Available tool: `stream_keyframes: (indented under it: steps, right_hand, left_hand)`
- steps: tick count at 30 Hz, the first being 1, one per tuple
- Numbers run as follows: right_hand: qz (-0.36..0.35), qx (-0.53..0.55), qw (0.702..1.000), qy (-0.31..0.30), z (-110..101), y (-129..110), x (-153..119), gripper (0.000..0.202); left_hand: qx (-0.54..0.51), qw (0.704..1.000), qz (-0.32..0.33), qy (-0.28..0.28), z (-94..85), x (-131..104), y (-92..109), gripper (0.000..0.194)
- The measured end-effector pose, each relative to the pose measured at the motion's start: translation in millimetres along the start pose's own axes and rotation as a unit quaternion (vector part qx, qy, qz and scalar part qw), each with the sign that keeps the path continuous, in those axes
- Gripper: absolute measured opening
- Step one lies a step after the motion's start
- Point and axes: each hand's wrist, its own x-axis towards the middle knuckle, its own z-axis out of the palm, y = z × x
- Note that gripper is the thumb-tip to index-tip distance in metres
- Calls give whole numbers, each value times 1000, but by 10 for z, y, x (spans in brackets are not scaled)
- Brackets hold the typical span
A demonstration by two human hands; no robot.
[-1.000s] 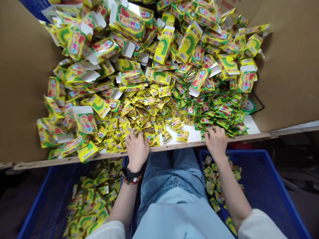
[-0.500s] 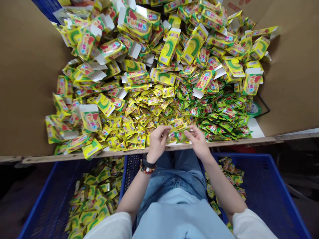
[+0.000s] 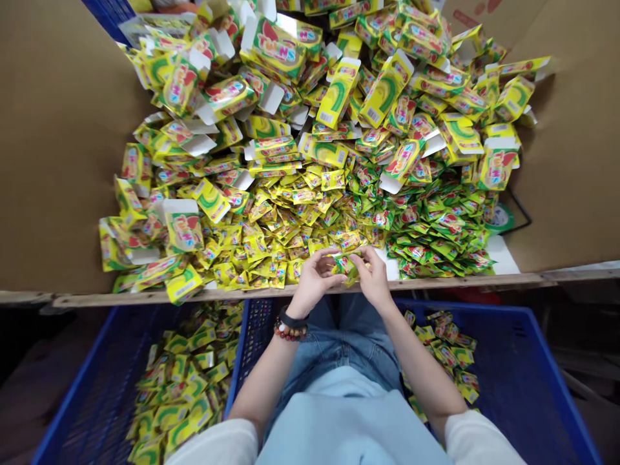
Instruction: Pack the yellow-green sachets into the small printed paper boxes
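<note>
**Desk:** Yellow-and-green is all that shows. What do the hands have?

**Caption writer:** 2 hands meet at the 6 o'clock edge of the worktable. The left hand and right hand are curled, fingertips pinched on a small clutch of sachets held between them, just above the table's near edge. How many are in the clutch cannot be told.

**Desk:** Which way does it lie?

**Caption writer:** Its long axis runs 9 to 3 o'clock, one hand at each end, neither clearly nearer. Loose sachets spread from 10 to 2 o'clock, too many to count; folded cartons pile up at 12.

**Desk:** And below?

**Caption writer:** 2 blue crates: the left crate at 8 o'clock holds filled cartons, the right crate at 4 o'clock holds scattered sachets. Cardboard walls flank the heap.
</note>
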Motion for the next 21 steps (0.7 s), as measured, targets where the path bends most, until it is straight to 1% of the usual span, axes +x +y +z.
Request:
stream_keyframes:
  steps: [3, 5, 8, 11, 12, 13, 15, 16, 17, 18, 19, 20, 21]
  right_hand:
    - [6, 66, 998, -7, -16, -24, 6, 15]
    - [7, 93, 996, -12, -12, -39, 0, 14]
    - [16, 100, 995, -5, 26, -65, -25, 14]
    - [26, 109, 994, 13, 70, -116, -52, 16]
    - [32, 124, 992, 5, 79, -137, -59, 18]
    - [41, 141, 989, -15, 83, -156, -63, 21]
    - [62, 167, 980, -83, 72, -180, -66, 27]
    - [72, 172, 976, -111, 55, -180, -64, 27]
    - [77, 171, 975, -122, 29, -168, -61, 26]
    - [78, 165, 977, -112, -7, -147, -56, 25]
    - [75, 156, 981, -84, -52, -116, -49, 23]
    - [69, 146, 986, -45, -102, -79, -40, 21]
    - [65, 138, 988, -7, -153, -38, -32, 20]
  left_hand:
    - [-66, 997, -42, 23, -48, 19, -30, 50]
    - [-95, 993, -53, 51, -63, 18, -41, 43]
    - [-91, 992, -21, 89, -42, -6, -45, 42]
    - [-67, 992, 26, 102, 21, -36, -36, 50]
    - [-61, 992, 38, 105, 45, -48, -27, 53]
    - [-55, 992, 47, 107, 64, -64, -13, 55]
    - [-25, 993, 59, 98, 61, -123, 36, 54]
    - [6, 993, 69, 94, 20, -169, 73, 50]
    - [50, 990, 86, 105, -61, -227, 117, 45]
    - [104, 978, 110, 141, -188, -293, 166, 39]
    - [167, 955, 141, 201, -365, -364, 219, 33]
    - [232, 908, 177, 301, -590, -433, 272, 29]
    - [293, 840, 200, 410, -853, -495, 322, 32]
